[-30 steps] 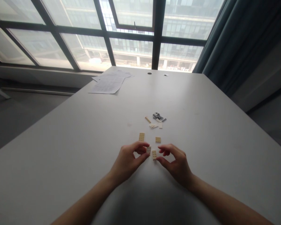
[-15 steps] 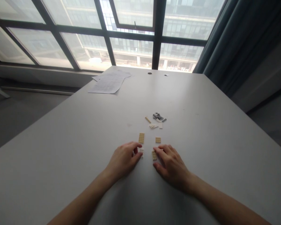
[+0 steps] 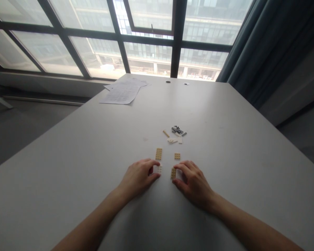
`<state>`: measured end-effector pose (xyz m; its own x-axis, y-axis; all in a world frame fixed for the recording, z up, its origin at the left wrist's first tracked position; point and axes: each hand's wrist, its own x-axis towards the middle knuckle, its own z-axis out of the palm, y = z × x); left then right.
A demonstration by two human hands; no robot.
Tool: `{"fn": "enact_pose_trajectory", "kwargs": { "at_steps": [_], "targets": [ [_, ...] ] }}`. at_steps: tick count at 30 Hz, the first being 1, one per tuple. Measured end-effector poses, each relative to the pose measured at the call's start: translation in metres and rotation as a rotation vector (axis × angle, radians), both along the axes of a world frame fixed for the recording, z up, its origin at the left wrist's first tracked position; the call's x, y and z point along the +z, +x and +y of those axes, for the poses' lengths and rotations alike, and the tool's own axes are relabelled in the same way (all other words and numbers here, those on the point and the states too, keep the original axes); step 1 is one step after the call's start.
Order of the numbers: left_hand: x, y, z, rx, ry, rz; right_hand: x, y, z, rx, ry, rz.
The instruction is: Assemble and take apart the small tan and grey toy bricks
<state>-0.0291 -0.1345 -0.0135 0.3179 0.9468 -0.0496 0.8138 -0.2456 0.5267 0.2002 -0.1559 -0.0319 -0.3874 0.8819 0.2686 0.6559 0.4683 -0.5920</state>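
Note:
Between the thumb and fingers of my left hand (image 3: 141, 175) is a small white building-block plate (image 3: 159, 169), held at its ends close to the tabletop. Facing it, my right hand (image 3: 192, 177) pinches a tan building-block plate (image 3: 173, 173) by its two ends. A gap separates the two pieces. Just beyond my left fingers lies a longer tan studded plate (image 3: 158, 153), flat on the table. A shorter tan plate (image 3: 177, 156) rests beyond my right fingers.
Farther out on the white table (image 3: 94, 167) sits a loose pile of grey pieces (image 3: 177, 130). Beside it are several white pieces (image 3: 170, 141) and a narrow tan strip (image 3: 165, 133). Printed papers (image 3: 122, 93) lie at the far left edge, before the windows; a dark curtain (image 3: 248, 55) hangs right.
My right thumb and fingers have closed onto the ends of the tan plate. The left fingers have drawn in on the white plate. The other pieces lie as before.

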Motion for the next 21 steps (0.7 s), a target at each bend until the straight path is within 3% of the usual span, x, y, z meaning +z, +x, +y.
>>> {"fn": "enact_pose_trajectory", "kwargs": {
  "at_steps": [8,15,21],
  "targets": [
    [-0.001,0.002,-0.001,-0.038,0.069,-0.012,0.003,0.001,0.0,-0.029,-0.062,0.086],
    [-0.006,0.017,-0.014,-0.345,0.468,-0.278,0.009,-0.002,-0.004,0.087,-0.269,0.403],
    [-0.008,0.027,-0.021,-0.323,0.522,-0.356,0.016,-0.007,-0.008,0.19,-0.315,0.508]
  ]
}}
